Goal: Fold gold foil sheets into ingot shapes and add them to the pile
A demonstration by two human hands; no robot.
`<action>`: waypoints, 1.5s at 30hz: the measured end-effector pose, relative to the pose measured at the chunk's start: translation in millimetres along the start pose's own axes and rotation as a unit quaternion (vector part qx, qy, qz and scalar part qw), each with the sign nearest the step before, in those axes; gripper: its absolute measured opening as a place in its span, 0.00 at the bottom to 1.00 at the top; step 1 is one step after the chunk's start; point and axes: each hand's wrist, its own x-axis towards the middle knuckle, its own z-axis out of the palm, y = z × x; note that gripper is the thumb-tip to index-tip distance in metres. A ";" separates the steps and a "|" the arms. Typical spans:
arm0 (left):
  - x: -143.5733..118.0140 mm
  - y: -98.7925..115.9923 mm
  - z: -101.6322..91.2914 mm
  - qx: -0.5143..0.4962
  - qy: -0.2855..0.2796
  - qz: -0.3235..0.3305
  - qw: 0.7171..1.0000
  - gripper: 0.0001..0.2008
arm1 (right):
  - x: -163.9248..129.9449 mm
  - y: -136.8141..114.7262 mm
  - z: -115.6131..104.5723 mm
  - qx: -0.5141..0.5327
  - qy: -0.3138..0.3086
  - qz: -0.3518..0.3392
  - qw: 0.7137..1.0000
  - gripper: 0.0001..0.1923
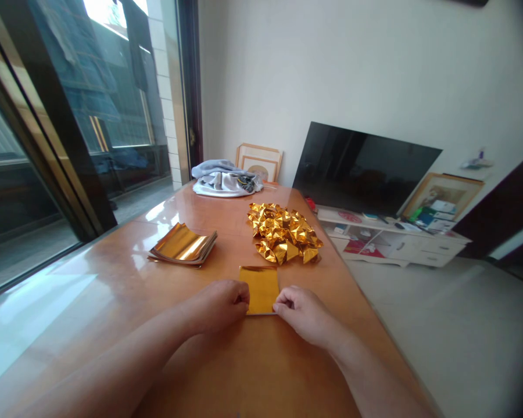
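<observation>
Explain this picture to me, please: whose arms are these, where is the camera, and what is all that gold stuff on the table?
The camera sits on a person's head and looks forward and down, so the two bare arms reaching in are that person's own. The left hand and right hand each pinch a near corner of one gold paper sheet lying flat on the wooden table. Behind it lies a heap of folded gold pieces. To the left rests a stack of gold sheets. At the far end lies a bundle of cloth. Beyond the table stand a television and framed pictures.
</observation>
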 end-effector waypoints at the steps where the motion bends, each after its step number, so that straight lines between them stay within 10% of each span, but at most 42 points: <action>1: 0.4 -0.4 0.3 0.001 0.001 0.000 1.000 0.07 | 0.4 1.0 0.1 0.000 -0.002 -0.001 1.000 0.08; 33: 0.7 2.8 0.4 0.072 -0.013 0.009 0.997 0.06 | 1.2 2.9 0.5 -0.040 -0.006 0.035 0.999 0.07; 45: -8.3 20.4 1.0 0.237 0.003 0.187 0.953 0.15 | 1.9 2.4 -0.1 -0.039 -0.008 0.035 0.999 0.05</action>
